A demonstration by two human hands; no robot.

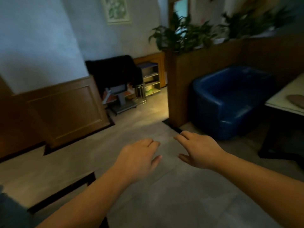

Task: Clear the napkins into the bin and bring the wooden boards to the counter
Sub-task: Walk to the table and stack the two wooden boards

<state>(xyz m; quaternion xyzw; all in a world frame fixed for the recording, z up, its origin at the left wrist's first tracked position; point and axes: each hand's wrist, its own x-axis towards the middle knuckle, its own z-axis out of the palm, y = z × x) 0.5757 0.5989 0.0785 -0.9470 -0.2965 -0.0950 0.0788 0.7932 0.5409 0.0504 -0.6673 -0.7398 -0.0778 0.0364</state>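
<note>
My left hand (pixel 139 157) and my right hand (pixel 199 150) are stretched out in front of me over the grey tiled floor, palms down, fingers loosely apart, both empty. At the far right edge a white table (pixel 283 102) shows its corner, with a flat brownish rounded object (pixel 296 100) on it that may be a wooden board; blur keeps me from telling. No napkins and no bin are in view.
A blue armchair (pixel 230 99) stands right of a wooden partition (pixel 197 83) topped with green plants (pixel 184 35). A passage runs ahead past a black-draped stand (pixel 115 71) and a small shelf unit (pixel 151 79). Wood wall panelling (pixel 62 109) lines the left.
</note>
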